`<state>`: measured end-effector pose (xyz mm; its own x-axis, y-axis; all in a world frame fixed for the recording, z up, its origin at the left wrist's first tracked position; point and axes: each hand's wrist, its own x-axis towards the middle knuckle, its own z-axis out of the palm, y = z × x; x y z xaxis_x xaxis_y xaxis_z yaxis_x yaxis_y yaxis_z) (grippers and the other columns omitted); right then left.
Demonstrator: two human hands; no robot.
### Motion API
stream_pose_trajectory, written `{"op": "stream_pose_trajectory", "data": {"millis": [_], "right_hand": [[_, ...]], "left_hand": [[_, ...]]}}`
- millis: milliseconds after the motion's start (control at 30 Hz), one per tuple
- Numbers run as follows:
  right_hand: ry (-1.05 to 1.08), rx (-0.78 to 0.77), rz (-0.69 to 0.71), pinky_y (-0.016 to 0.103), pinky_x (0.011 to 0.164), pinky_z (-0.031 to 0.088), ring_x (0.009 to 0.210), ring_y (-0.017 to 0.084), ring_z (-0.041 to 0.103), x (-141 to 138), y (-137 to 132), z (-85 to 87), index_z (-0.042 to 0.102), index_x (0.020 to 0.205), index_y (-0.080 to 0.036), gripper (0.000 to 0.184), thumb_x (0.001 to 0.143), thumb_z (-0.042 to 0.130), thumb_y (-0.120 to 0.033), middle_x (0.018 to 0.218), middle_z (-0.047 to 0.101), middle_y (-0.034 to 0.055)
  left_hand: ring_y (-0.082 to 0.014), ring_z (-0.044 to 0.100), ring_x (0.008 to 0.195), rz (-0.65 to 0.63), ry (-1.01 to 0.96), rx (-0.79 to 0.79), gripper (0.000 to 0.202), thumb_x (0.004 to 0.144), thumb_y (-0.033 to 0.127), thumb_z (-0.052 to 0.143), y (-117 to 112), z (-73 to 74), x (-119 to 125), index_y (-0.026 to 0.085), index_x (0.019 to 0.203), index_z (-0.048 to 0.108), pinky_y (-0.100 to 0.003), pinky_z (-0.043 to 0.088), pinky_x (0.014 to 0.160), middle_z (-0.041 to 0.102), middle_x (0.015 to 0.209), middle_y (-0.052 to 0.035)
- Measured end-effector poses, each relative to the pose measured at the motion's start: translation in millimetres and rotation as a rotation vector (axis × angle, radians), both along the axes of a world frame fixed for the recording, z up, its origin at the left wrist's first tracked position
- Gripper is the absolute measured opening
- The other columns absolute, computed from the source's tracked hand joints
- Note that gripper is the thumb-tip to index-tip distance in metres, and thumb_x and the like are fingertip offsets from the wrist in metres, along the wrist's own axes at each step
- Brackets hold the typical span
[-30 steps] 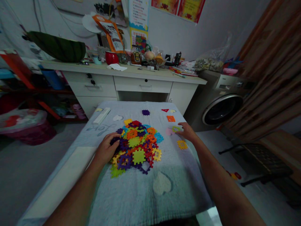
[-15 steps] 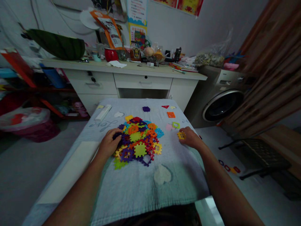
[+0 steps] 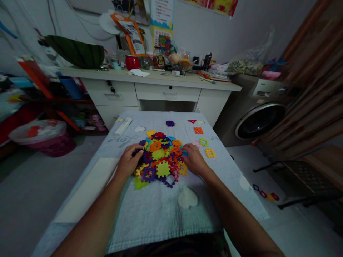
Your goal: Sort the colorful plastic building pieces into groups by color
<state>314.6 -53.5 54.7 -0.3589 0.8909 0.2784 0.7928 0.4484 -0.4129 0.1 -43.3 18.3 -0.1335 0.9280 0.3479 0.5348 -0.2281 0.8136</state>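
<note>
A heap of colourful plastic interlocking tiles (image 3: 163,169) with notched edges lies on the cloth-covered table. At the heap's left side, my left hand (image 3: 130,159) has its thumb and fingers curled around a dark purple tile (image 3: 137,152). My right hand (image 3: 194,159) reaches the heap's right edge, fingers stretched out and touching blue tiles (image 3: 184,152); its fingertips are partly hidden. Lying apart on the right are a yellow square frame tile (image 3: 210,153), a lime green one (image 3: 204,142), an orange one (image 3: 198,130) and a red triangular piece (image 3: 192,121). A purple tile (image 3: 170,123) sits farther back.
A long white panel (image 3: 88,191) lies along the table's left side, with a narrow white box (image 3: 123,126) beyond it. Behind stands a white desk (image 3: 168,93) with a watermelon (image 3: 76,52) and jars. A washing machine (image 3: 257,107) and a chair (image 3: 302,178) are to the right.
My right hand has let go of the yellow frame tile, which now lies on the cloth, and has moved left to the heap. My left hand stays by the heap. The view has shifted slightly.
</note>
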Motion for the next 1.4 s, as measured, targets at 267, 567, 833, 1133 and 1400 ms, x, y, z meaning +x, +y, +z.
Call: {"op": "stream_pose_trajectory", "data": {"millis": [267,567,833,1133,1400], "right_hand": [[-0.052,-0.040,-0.163,0.042,0.101,0.037,0.115,0.028,0.049,6,14,-31.0,0.057,0.125,-0.016,0.048,0.078,0.056,-0.015,0.126,0.060,0.0125],[0.069,0.032,-0.117,0.039,0.101,0.039,0.113,0.024,0.053,14,11,-25.9,0.067,0.100,-0.019,0.020,0.087,0.052,-0.019,0.121,0.062,0.0105],[0.172,-0.093,-0.286,0.030,0.076,0.047,0.079,0.019,0.061,72,0,10.8,0.062,0.114,-0.020,0.029,0.088,0.051,-0.028,0.086,0.067,0.0047],[-0.090,-0.306,-0.343,0.029,0.074,0.046,0.081,0.019,0.061,131,-35,14.3,0.067,0.094,-0.020,0.016,0.081,0.058,-0.023,0.088,0.066,0.0053],[-0.271,-0.155,-0.494,0.038,0.098,0.042,0.110,0.026,0.059,114,28,9.7,0.063,0.116,-0.019,0.035,0.085,0.064,-0.035,0.115,0.064,0.0130]], "left_hand": [[-0.0254,0.056,0.117,-0.013,0.011,-0.017,0.031,0.078,0.045,0.058,1,-4.0,-2,0.022,0.096,0.068,-0.041,0.038,0.110,0.061,0.119,-0.0069],[-0.0255,0.056,0.116,-0.011,0.019,-0.031,0.030,0.077,0.044,0.059,-2,1.8,-1,0.023,0.096,0.068,-0.041,0.039,0.109,0.062,0.118,-0.0061],[-0.0251,0.057,0.116,-0.023,0.034,-0.021,0.031,0.078,0.045,0.058,2,-5.2,-4,0.023,0.098,0.068,-0.041,0.039,0.109,0.062,0.118,-0.0055],[-0.0257,0.057,0.116,-0.025,0.034,-0.033,0.031,0.077,0.045,0.059,2,-3.4,-4,0.023,0.097,0.068,-0.041,0.039,0.109,0.062,0.119,-0.0058],[-0.0263,0.058,0.115,-0.015,0.026,-0.039,0.032,0.076,0.046,0.059,2,-1.9,-4,0.024,0.097,0.068,-0.042,0.040,0.108,0.064,0.118,-0.0059]]}}
